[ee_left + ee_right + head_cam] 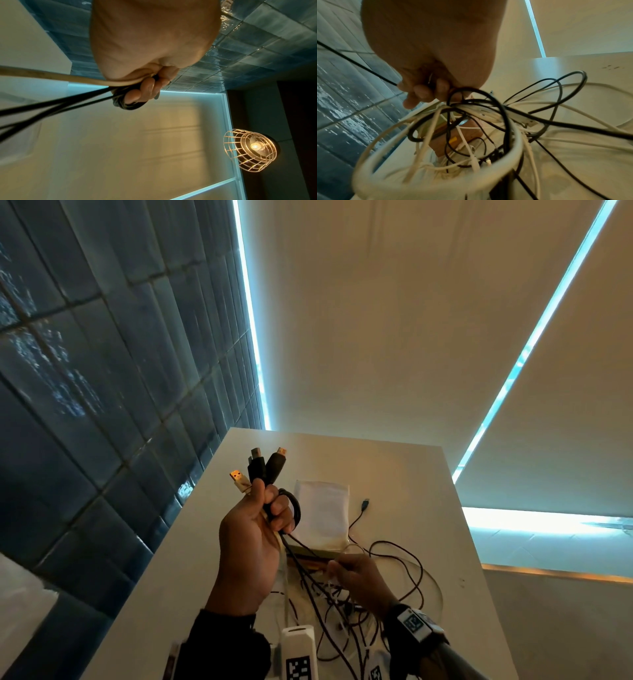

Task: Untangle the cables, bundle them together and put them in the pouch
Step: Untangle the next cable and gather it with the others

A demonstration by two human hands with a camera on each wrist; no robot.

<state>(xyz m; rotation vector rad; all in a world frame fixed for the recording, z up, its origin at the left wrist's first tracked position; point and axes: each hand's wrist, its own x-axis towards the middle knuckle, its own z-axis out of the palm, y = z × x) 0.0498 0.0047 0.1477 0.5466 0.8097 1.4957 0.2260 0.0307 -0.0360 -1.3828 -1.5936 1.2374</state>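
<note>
My left hand [260, 518] is raised above the white table [191, 559] and grips a bunch of cable ends: two black plugs [265, 465] and one white USB plug [239, 479] stick up from the fist. In the left wrist view the left hand [145, 88] has its fingers curled round black and white cords. Those cords run down to a tangle of black and white cables [342, 604] on the table. My right hand [349, 571] pinches strands at the top of the tangle [471, 121], right hand [426, 92] fingers curled. A white pouch [322, 511] lies flat behind the hands.
A dark blue tiled wall [85, 371] runs along the table's left edge. A loose black cable end [364, 504] lies right of the pouch. A brown flat object [462, 135] sits under the tangle. A wire-cage lamp [250, 150] hangs overhead.
</note>
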